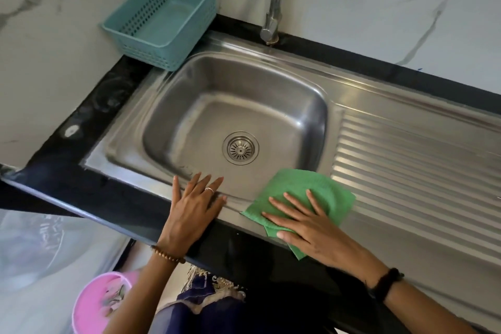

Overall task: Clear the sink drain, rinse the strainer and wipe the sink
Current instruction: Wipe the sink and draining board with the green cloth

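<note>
Pressing the green cloth (pixel 301 198) flat on the sink (pixel 189 84) front rim, right hand (pixel 309 228) fingers spread wide. Resting the left hand (pixel 196 209) beside it, fingers straight, holding nothing. Sitting in the drain, the strainer (pixel 240 148).

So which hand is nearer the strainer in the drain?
Left. The left hand rests flat on the sink's front rim, its fingers reaching toward the strainer. The right hand presses the cloth on the rim, further right.

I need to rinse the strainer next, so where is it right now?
In the head view the strainer sits in the drain at the bottom of the sink, just beyond the left hand and left of the green cloth.
</note>
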A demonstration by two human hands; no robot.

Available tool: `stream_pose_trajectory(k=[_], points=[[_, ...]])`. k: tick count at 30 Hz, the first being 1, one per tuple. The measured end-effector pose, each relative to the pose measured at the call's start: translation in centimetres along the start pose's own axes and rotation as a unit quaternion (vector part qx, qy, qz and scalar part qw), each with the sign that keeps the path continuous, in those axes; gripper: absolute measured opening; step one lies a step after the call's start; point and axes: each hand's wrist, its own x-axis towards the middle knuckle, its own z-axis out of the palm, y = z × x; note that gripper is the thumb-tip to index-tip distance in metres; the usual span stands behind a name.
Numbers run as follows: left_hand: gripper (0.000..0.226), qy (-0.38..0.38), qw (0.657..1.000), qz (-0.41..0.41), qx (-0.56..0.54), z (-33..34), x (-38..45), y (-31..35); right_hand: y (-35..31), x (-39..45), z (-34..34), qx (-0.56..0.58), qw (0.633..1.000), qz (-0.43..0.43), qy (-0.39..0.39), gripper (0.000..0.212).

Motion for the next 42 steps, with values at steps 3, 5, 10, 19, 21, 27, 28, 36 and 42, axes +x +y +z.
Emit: stream_pose_trajectory(k=[3,5,10,19,21,27,28,36,42], points=[[0.047,0.025,0.999,-0.019,-0.017,-0.9,-0.2,-1.9,-2.4,4.1,-0.4,0.019,1.0,-0.019,-0.004,0.047],[0.043,0.039,0.999,-0.015,-0.008,-1.8,-0.2,-3.5,-4.5,7.2,-1.0,0.057,0.998,-0.028,-0.006,0.046],[0.047,0.027,0.999,-0.016,0.022,-5.0,1.5,-8.8,-9.3,14.2,-1.9,0.137,0.99,-0.035,-0.007,0.044],[0.071,0.022,0.998,0.049,0.033,-9.5,6.7,-16.7,-9.2,9.4,-1.6,0.053,0.998,0.011,-0.013,0.042],[0.071,0.026,0.998,0.065,0.005,-9.9,7.6,-18.0,-9.6,9.3,-2.4,0.046,0.997,0.033,-0.044,0.044],[0.061,0.037,0.992,0.12,-0.01,-10.4,8.6,-20.1,-13.7,14.8,-4.1,0.141,0.99,0.027,-0.014,0.044],[0.058,0.041,0.991,0.125,-0.016,-10.6,8.6,-20.3,-14.6,16.3,-4.0,0.138,0.99,0.017,-0.003,0.044],[0.054,0.018,0.985,0.129,-0.117,-11.5,8.5,-20.7,-21.0,28.3,-2.3,0.113,0.985,0.094,0.095,0.044],[0.064,0.005,0.987,0.115,-0.116,-11.5,9.3,-20.5,-18.5,35.3,-5.9,0.333,0.91,0.139,0.205,0.058]])
